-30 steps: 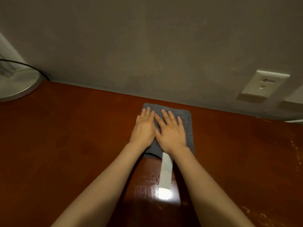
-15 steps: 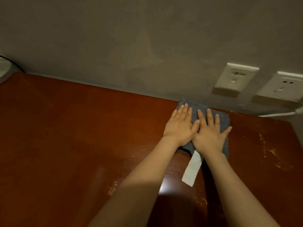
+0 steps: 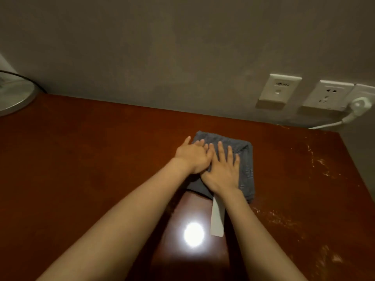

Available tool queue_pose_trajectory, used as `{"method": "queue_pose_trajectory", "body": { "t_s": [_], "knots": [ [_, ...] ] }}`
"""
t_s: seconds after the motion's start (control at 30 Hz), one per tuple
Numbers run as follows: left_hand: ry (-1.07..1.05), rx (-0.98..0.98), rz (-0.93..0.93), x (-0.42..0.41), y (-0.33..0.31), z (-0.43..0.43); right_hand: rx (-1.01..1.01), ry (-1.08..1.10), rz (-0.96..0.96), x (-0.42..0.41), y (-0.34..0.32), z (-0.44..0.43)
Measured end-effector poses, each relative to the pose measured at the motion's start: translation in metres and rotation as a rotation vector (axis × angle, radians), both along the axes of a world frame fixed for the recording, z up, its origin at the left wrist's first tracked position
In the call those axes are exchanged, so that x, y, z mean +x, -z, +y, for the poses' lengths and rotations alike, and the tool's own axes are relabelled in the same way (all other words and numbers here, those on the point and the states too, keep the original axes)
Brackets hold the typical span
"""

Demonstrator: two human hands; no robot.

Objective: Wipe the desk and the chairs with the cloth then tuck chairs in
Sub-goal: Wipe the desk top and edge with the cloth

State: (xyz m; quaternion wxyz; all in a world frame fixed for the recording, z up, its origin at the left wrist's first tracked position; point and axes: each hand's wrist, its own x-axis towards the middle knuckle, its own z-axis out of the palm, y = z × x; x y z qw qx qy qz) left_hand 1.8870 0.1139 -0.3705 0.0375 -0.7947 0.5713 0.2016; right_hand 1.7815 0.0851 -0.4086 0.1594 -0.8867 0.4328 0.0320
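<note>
Red-brown wooden desk [image 3: 91, 159], one, glossy, far edge against a grey wall [image 3: 162, 47]. Pale scuff marks [image 3: 320, 165] lie over its right part, and one round bright glare spot [image 3: 193, 234] sits near the middle front.

Cloth [image 3: 246, 171], one, grey terry, folded to a thick rectangle. It lies flat on the desk right of centre, near the far edge but apart from the wall. One white label strip [image 3: 217, 222] runs out from under its near edge, flat on the wood.

Hands, two, bare, both on top of the cloth.
- Left hand [image 3: 192, 157]: palm down, fingers straight and close together, pressing the cloth's left part, gripping nothing.
- Right hand [image 3: 222, 171]: palm down, fingers straight and slightly spread, pressing the cloth's middle, gripping nothing.

The two touch along their thumb sides. Forearms, two, bare.

Wall plates, three, white, in a row above the desk's far right corner:
- one plate with a single small port [image 3: 280, 90]
- one power socket [image 3: 328, 96]
- one further plate [image 3: 365, 91], cut off at the right edge of view

White plug [image 3: 359, 105], one, seated at that last plate. One white cable [image 3: 324, 125] trails from it down and left toward the desk.

Round metal base [image 3: 14, 98], one, on the desk's far left corner, partly out of view. One dark cable [image 3: 38, 86] curves behind it.
</note>
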Motion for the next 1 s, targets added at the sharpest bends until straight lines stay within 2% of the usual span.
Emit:
{"method": "queue_pose_trajectory", "body": {
  "t_s": [0.1,0.33,0.63,0.73,0.8,0.9,1.0],
  "knots": [
    [0.025,0.059,-0.101,0.022,-0.009,0.032,-0.003,-0.091,-0.003,0.014,0.003,0.028],
    [0.081,0.07,-0.097,0.024,-0.002,0.109,-0.023,-0.169,-0.012,0.007,0.008,0.083],
    [0.056,0.048,-0.094,-0.021,-0.006,0.205,0.004,-0.209,-0.04,-0.038,0.004,0.169],
    [-0.001,-0.054,-0.088,-0.028,-0.003,0.209,-0.008,-0.176,-0.029,-0.039,0.004,0.166],
    [0.008,-0.157,0.01,-0.026,0.006,0.199,-0.051,-0.154,-0.008,-0.032,0.005,0.157],
    [-0.049,-0.196,0.167,-0.017,0.017,0.176,-0.085,-0.129,0.0,-0.018,0.007,0.144],
    [-0.073,-0.239,0.167,0.0,0.029,0.155,-0.078,-0.075,-0.024,-0.003,0.008,0.129]
  ]
}}
